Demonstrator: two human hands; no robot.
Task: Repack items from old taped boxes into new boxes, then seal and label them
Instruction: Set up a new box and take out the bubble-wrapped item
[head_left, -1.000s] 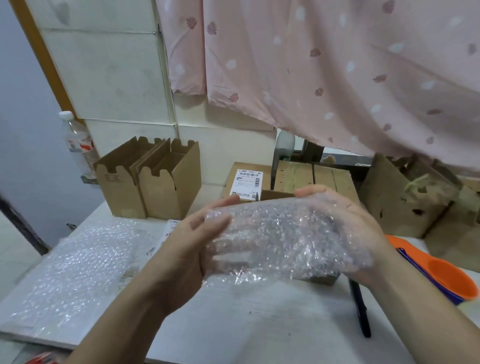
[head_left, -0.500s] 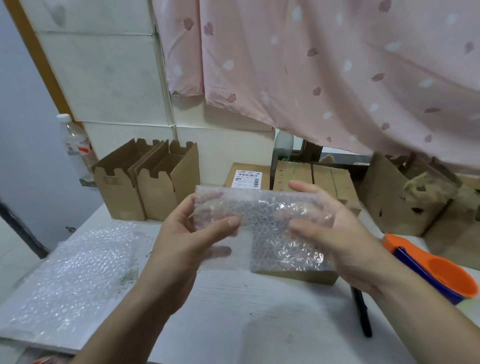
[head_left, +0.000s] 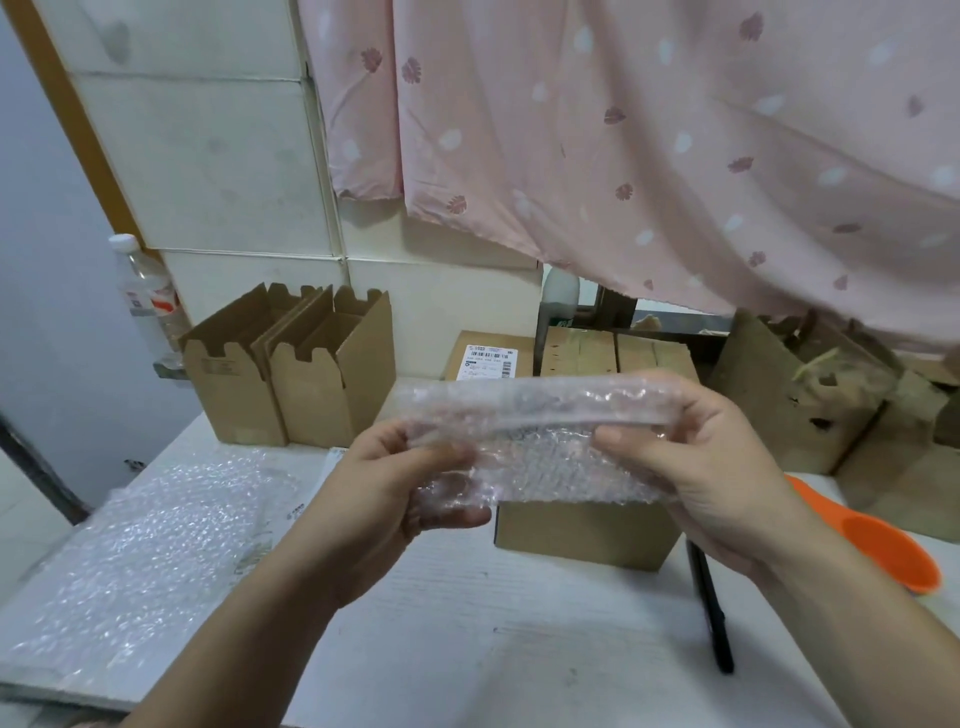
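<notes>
Whereas a loose sheet was spread wide a second ago, a tight, flattened bubble-wrap roll (head_left: 535, 413) is now seen, with only a short flap left hanging below it. From this it is judged that the wrapping of the item is nearly done and that placing it in a new box falls due next; what lies inside the wrap cannot be made out.

The roll is held in the air over the bench (head_left: 467, 649), just above and in front of a closed brown box (head_left: 582, 535); whether the flap brushes that box cannot be told. Its left end is gripped by the left hand (head_left: 395, 488), with the thumb laid on the near face and the fingers (head_left: 457, 517) curled beneath. Its right end is pinched by the right hand (head_left: 711, 467), the thumb pressed on the near face and the rest wrapped behind.

The long axis is laid across the view from left to right, nearly level and roughly parallel to the bench's near edge, so that one end is pointed into each palm. Two open new boxes (head_left: 291, 374) are stood at the back left, well apart from the roll.
</notes>
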